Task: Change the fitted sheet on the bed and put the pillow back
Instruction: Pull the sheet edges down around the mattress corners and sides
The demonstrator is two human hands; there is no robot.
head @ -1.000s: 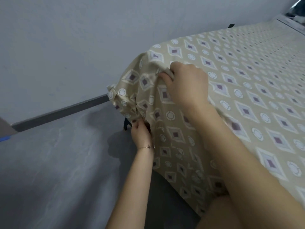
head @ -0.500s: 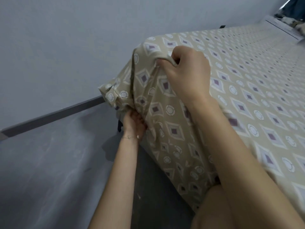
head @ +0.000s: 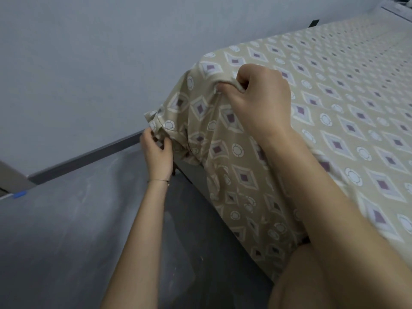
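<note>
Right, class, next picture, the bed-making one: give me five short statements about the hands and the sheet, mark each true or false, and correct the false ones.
1. The right hand grips a bunched fold of the fitted sheet at the top of the corner. True.
2. The left hand hangs free and touches nothing. False: it pinches the sheet's gathered lower edge at the corner.
3. The fitted sheet is plain white. False: it is beige, printed with diamonds and circles.
4. A thin bracelet sits on the left wrist. True.
5. A strip of blue tape lies on the grey floor at the far left. True.
</note>
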